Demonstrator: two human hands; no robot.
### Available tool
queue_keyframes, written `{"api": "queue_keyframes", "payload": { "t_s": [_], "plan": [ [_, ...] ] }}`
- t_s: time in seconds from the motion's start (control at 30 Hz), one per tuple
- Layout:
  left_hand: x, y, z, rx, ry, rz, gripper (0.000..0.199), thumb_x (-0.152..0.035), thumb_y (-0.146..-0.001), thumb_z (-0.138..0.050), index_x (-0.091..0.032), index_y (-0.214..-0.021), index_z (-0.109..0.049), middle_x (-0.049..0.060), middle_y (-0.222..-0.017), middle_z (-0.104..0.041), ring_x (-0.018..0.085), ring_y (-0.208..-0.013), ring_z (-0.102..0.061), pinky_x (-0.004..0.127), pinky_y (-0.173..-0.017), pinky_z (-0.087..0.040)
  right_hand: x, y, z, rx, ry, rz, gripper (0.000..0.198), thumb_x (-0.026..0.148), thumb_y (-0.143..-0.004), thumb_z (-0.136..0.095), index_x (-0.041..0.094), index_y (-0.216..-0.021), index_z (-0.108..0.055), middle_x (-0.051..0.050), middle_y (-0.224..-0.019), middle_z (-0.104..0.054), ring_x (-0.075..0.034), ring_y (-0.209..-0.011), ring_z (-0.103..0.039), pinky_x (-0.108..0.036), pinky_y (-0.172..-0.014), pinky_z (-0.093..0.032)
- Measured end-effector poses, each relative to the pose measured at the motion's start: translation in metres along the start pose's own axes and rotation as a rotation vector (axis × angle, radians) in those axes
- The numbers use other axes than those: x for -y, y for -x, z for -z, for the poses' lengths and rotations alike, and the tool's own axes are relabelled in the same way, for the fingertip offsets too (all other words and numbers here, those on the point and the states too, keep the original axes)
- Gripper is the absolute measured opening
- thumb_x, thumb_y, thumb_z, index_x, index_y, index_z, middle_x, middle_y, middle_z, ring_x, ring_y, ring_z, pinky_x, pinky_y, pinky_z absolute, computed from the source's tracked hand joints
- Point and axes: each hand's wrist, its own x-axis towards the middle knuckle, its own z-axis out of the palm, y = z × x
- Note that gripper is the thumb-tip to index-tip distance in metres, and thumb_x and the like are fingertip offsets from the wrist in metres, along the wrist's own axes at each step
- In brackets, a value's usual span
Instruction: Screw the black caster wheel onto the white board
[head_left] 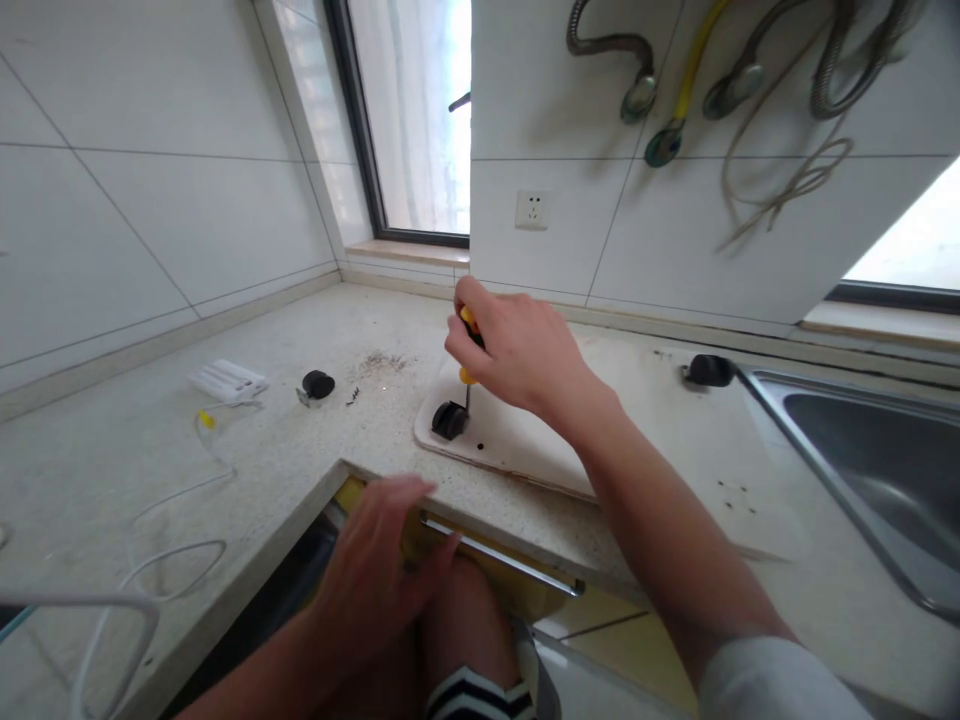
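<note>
Right hand (517,350) grips yellow-handled screwdriver (469,352) upright over black caster (450,419).

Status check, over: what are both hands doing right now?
Right hand grips screwdriver, tip down at caster wheel on white board. Left hand rests by drawer handle. Nothing blocking.

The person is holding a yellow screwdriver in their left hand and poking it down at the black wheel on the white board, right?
Not quite. The head view shows the right hand holding the yellow screwdriver, not the left. Its tip does point down by the black wheel on the white board. The left hand is down low near the counter's edge, holding nothing.
</note>
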Motion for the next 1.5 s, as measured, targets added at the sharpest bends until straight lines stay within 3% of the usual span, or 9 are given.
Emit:
{"api": "queue_keyframes", "payload": {
  "t_s": [0.1, 0.17, 0.23, 0.33, 0.47, 0.6, 0.73, 0.93, 1.5],
  "plan": [
    [0.026, -0.071, -0.049, -0.082, 0.011, 0.025, 0.071, -0.053, -0.089, -0.086, -0.018, -0.143, -0.056, 0.018, -0.128, -0.069, 0.038, -0.118, -0.069, 0.059, -0.104, -0.060, 0.002, 0.001, 0.001, 0.011, 0.018, -0.026, 0.025, 0.049, -0.104, -0.050, 0.028, -0.104, -0.063, -0.006, -0.086, -0.076, -0.023, -0.066, -0.056, -0.034, -0.059, -0.026],
    [0.049, -0.099, -0.064, 0.005, 0.094, -0.028, 0.054, -0.049, -0.094, -0.081, -0.019, -0.133, -0.060, 0.014, -0.118, -0.072, 0.033, -0.107, -0.071, 0.052, -0.097, -0.062, 0.002, 0.003, 0.002, 0.038, 0.048, -0.085, 0.036, 0.058, -0.108, -0.044, 0.028, -0.101, -0.064, -0.006, -0.080, -0.072, -0.023, -0.065, -0.056, -0.034, -0.061, -0.027],
    [0.070, -0.108, -0.068, 0.119, 0.224, -0.062, 0.036, -0.040, -0.100, -0.076, -0.021, -0.127, -0.062, 0.009, -0.114, -0.074, 0.028, -0.103, -0.073, 0.044, -0.094, -0.062, -0.001, 0.004, 0.002, 0.048, 0.010, -0.073, 0.036, 0.054, -0.110, -0.040, 0.028, -0.110, -0.065, -0.005, -0.083, -0.073, -0.023, -0.068, -0.057, -0.034, -0.063, -0.030],
    [0.088, -0.104, -0.066, 0.160, 0.328, -0.060, 0.031, -0.032, -0.101, -0.075, -0.023, -0.128, -0.063, 0.006, -0.116, -0.075, 0.024, -0.106, -0.074, 0.039, -0.097, -0.061, -0.006, 0.006, 0.002, 0.036, -0.091, 0.018, 0.026, 0.038, -0.104, -0.048, 0.025, -0.121, -0.063, -0.005, -0.092, -0.074, -0.022, -0.074, -0.059, -0.035, -0.067, -0.035],
    [0.089, -0.099, -0.066, 0.168, 0.346, -0.049, 0.033, -0.030, -0.101, -0.075, -0.024, -0.131, -0.063, 0.006, -0.119, -0.075, 0.024, -0.109, -0.074, 0.038, -0.099, -0.060, -0.010, 0.007, 0.002, 0.012, -0.053, -0.081, 0.027, 0.044, -0.105, -0.049, 0.024, -0.115, -0.064, -0.002, -0.077, -0.066, -0.021, -0.068, -0.055, -0.034, -0.069, -0.033],
    [0.088, -0.100, -0.067, 0.157, 0.326, -0.041, 0.032, -0.029, -0.100, -0.075, -0.025, -0.130, -0.064, 0.006, -0.118, -0.077, 0.025, -0.108, -0.076, 0.038, -0.098, -0.062, -0.006, 0.009, 0.001, 0.032, -0.121, -0.030, 0.025, 0.041, -0.104, -0.051, 0.024, -0.120, -0.061, -0.002, -0.084, -0.068, -0.020, -0.072, -0.058, -0.033, -0.070, -0.035],
    [0.089, -0.102, -0.065, 0.166, 0.337, -0.022, 0.034, -0.031, -0.100, -0.075, -0.024, -0.131, -0.066, 0.006, -0.120, -0.079, 0.026, -0.109, -0.078, 0.040, -0.100, -0.063, -0.003, 0.010, -0.007, -0.070, -0.055, -0.074, 0.027, 0.050, -0.106, -0.053, 0.025, -0.109, -0.064, 0.001, -0.069, -0.057, -0.019, -0.066, -0.056, -0.032, -0.068, -0.033],
    [0.088, -0.103, -0.063, 0.193, 0.356, -0.010, 0.036, -0.031, -0.100, -0.074, -0.023, -0.134, -0.066, 0.007, -0.121, -0.081, 0.027, -0.110, -0.078, 0.041, -0.099, -0.063, 0.003, 0.015, -0.003, -0.234, -0.035, -0.098, 0.017, 0.039, -0.102, -0.056, 0.025, -0.099, -0.065, 0.001, -0.067, -0.057, -0.018, -0.065, -0.054, -0.032, -0.067, -0.036],
    [0.090, -0.103, -0.065, 0.188, 0.412, -0.011, 0.035, -0.025, -0.098, -0.074, -0.022, -0.133, -0.066, 0.009, -0.123, -0.081, 0.027, -0.112, -0.078, 0.043, -0.103, -0.063, 0.009, 0.021, -0.011, -0.159, -0.018, 0.000, 0.019, 0.040, -0.102, -0.056, 0.025, -0.094, -0.063, 0.001, -0.068, -0.058, -0.014, -0.059, -0.049, -0.032, -0.064, -0.034]
  ]
}}
